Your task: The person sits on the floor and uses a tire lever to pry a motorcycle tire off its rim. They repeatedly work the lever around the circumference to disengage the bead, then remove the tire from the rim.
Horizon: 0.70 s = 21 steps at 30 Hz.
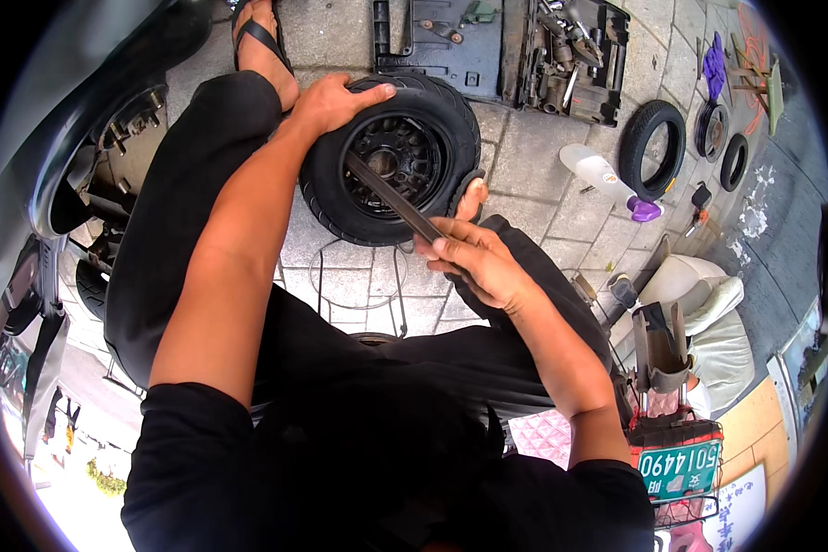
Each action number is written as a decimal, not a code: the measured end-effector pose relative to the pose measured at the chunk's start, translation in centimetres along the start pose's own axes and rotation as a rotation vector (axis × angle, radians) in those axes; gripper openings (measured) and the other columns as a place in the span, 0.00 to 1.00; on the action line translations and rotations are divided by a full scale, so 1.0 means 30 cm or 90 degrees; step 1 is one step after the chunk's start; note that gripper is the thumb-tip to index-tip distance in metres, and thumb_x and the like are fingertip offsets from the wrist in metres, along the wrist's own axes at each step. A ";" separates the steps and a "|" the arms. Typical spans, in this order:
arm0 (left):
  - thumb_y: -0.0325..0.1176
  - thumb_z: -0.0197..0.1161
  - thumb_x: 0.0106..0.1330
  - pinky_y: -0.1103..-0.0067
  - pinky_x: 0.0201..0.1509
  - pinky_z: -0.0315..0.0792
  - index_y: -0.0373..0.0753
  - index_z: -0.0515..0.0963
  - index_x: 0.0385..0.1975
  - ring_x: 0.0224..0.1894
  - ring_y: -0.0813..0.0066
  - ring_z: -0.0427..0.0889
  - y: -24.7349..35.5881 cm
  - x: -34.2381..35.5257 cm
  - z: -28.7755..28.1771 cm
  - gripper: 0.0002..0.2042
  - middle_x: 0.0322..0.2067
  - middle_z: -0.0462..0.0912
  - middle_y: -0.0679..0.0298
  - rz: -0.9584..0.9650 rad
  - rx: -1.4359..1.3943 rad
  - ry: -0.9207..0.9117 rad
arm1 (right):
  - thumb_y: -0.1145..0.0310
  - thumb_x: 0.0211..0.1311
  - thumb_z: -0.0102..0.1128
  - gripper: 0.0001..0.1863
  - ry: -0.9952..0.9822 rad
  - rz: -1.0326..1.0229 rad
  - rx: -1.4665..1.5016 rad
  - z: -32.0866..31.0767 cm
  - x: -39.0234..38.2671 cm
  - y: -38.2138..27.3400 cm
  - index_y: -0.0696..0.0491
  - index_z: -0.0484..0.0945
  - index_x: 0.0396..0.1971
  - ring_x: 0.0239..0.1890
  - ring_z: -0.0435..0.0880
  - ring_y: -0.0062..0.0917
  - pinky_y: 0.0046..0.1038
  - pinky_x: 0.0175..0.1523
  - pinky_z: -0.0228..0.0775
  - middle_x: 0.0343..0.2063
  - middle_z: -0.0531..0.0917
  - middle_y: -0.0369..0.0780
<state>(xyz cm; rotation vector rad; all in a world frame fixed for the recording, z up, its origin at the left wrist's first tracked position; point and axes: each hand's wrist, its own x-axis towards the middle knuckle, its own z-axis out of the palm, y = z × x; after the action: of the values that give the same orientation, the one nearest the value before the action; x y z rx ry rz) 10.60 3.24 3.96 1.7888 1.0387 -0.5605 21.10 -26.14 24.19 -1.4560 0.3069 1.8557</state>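
Note:
A small black tire (465, 147) on a black rim (417, 170) lies flat between my feet. My left hand (331, 103) grips the tire's far left edge, one digit stretched over the sidewall and the other fingers partly hidden. In my right hand (488, 262), closed round its near end, is a long flat metal tire lever (386, 195). The lever slants across the wheel, its far tip by the rim's inner left side. A round wire stand (377, 304) shows just under the tire's near edge.
An open toolbox of sockets (570, 60) lies beyond the wheel. On the paving to the right are a loose tire (653, 149), a white bottle with a purple cap (607, 175) and a smaller tire (734, 162). A vehicle's body (37, 175) stands close on the left.

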 end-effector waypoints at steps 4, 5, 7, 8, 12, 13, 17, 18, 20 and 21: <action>0.86 0.66 0.48 0.62 0.72 0.74 0.20 0.79 0.64 0.67 0.44 0.83 -0.002 -0.007 -0.004 0.64 0.61 0.83 0.33 -0.003 -0.005 -0.014 | 0.68 0.76 0.61 0.32 0.033 -0.168 0.225 0.115 -0.023 0.007 0.60 0.68 0.77 0.72 0.75 0.33 0.39 0.79 0.62 0.75 0.72 0.45; 0.86 0.66 0.48 0.62 0.72 0.74 0.20 0.79 0.64 0.67 0.44 0.83 -0.008 -0.010 -0.005 0.64 0.61 0.83 0.33 -0.001 -0.006 -0.004 | 0.68 0.76 0.61 0.32 0.016 -0.238 0.219 0.162 -0.020 0.007 0.60 0.68 0.77 0.72 0.74 0.34 0.40 0.80 0.60 0.75 0.72 0.45; 0.86 0.66 0.49 0.62 0.73 0.74 0.20 0.79 0.64 0.67 0.44 0.83 -0.012 -0.012 -0.006 0.64 0.61 0.83 0.32 0.008 -0.006 0.014 | 0.69 0.77 0.59 0.26 -0.032 -0.340 0.091 0.330 -0.036 -0.049 0.62 0.75 0.70 0.73 0.74 0.37 0.43 0.82 0.55 0.69 0.78 0.49; 0.86 0.66 0.49 0.62 0.73 0.74 0.20 0.78 0.64 0.67 0.44 0.83 0.000 -0.031 -0.019 0.64 0.61 0.83 0.32 0.004 -0.012 -0.022 | 0.68 0.77 0.58 0.24 -0.035 -0.319 0.143 0.390 -0.036 -0.064 0.63 0.76 0.68 0.71 0.76 0.38 0.44 0.81 0.56 0.65 0.82 0.50; 0.85 0.67 0.49 0.62 0.73 0.73 0.20 0.78 0.65 0.67 0.44 0.83 0.017 -0.034 -0.063 0.64 0.62 0.82 0.32 0.003 -0.017 -0.031 | 0.65 0.79 0.56 0.19 0.041 -0.349 0.257 0.505 -0.043 -0.139 0.66 0.81 0.57 0.51 0.88 0.36 0.41 0.68 0.72 0.39 0.89 0.48; 0.84 0.67 0.50 0.62 0.73 0.73 0.20 0.78 0.65 0.67 0.44 0.83 0.010 -0.030 -0.047 0.63 0.62 0.82 0.32 0.006 -0.012 -0.018 | 0.65 0.79 0.56 0.19 0.026 -0.344 0.240 0.521 -0.034 -0.144 0.66 0.81 0.56 0.44 0.89 0.33 0.40 0.63 0.76 0.36 0.88 0.46; 0.82 0.70 0.51 0.62 0.71 0.75 0.22 0.81 0.62 0.64 0.45 0.85 -0.023 -0.014 -0.012 0.60 0.58 0.85 0.33 0.037 -0.020 0.039 | 0.65 0.80 0.59 0.15 0.052 -0.320 0.227 0.710 -0.001 -0.197 0.63 0.84 0.49 0.29 0.79 0.16 0.23 0.40 0.72 0.28 0.82 0.35; 0.82 0.70 0.51 0.62 0.69 0.76 0.22 0.82 0.59 0.62 0.46 0.86 -0.021 -0.014 -0.023 0.58 0.56 0.86 0.34 0.023 -0.044 -0.003 | 0.65 0.80 0.60 0.14 0.069 -0.345 0.209 0.746 0.024 -0.211 0.63 0.84 0.48 0.30 0.79 0.14 0.23 0.40 0.72 0.28 0.82 0.34; 0.81 0.72 0.50 0.62 0.67 0.77 0.22 0.85 0.55 0.59 0.47 0.88 0.010 -0.013 -0.067 0.56 0.52 0.88 0.36 0.006 -0.084 -0.095 | 0.65 0.80 0.61 0.14 0.115 -0.401 0.179 0.806 0.081 -0.243 0.62 0.84 0.46 0.32 0.78 0.11 0.21 0.40 0.71 0.30 0.83 0.33; 0.80 0.72 0.50 0.62 0.65 0.78 0.23 0.86 0.53 0.57 0.48 0.89 0.009 -0.011 -0.073 0.55 0.51 0.89 0.37 0.017 -0.082 -0.075 | 0.64 0.79 0.61 0.15 0.125 -0.400 0.159 0.822 0.093 -0.249 0.63 0.85 0.45 0.33 0.81 0.14 0.23 0.42 0.74 0.31 0.85 0.36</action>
<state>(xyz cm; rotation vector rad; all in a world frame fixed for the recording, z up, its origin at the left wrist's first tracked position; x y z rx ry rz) 10.49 5.01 5.30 1.6347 0.9485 -0.5628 7.82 -5.11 31.55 -1.3606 0.1407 1.1355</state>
